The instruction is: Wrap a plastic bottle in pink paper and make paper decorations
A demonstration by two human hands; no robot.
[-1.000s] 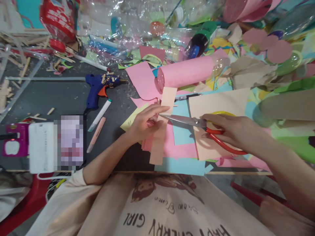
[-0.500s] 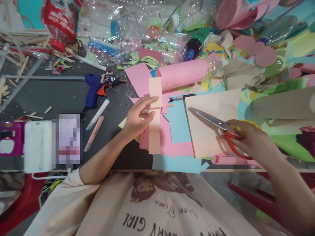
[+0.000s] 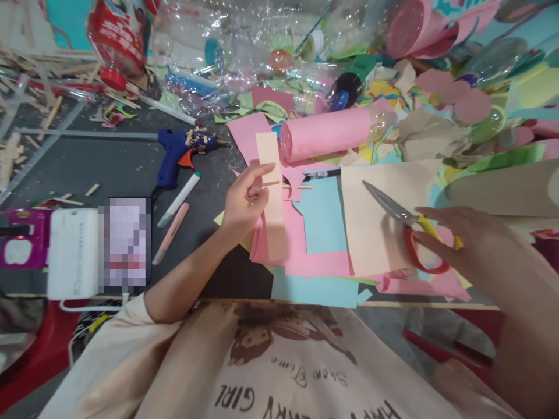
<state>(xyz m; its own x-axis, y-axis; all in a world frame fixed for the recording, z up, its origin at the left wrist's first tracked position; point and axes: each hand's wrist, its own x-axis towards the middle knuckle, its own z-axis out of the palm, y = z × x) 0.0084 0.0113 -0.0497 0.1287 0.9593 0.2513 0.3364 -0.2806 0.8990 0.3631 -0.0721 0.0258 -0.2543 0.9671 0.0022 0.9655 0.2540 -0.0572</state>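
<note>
My left hand [image 3: 245,201] pinches a narrow cream paper strip [image 3: 275,233] between thumb and fingers. The strip stands out above and below the hand, with a dark line or gap across it near my fingertips. In my right hand [image 3: 465,247] are scissors [image 3: 391,203] with red and yellow handles, the blades pointing up and to the left. They hang over a larger cream sheet [image 3: 371,233]. Between the hands lie a light blue sheet [image 3: 325,224] and pink paper [image 3: 294,244].
A blue glue gun [image 3: 174,154] and two markers [image 3: 179,201] lie left, near a phone [image 3: 126,241] and a white power bank [image 3: 72,253]. Behind stand a pink-wrapped bottle [image 3: 327,137], a red-labelled bottle [image 3: 117,41] and paper scraps. The table edge [image 3: 244,301] is in front.
The cream strip has tilted and its upper part has shifted left with my left hand. My right hand and the scissors have moved a little right, the blades turning steeper.
</note>
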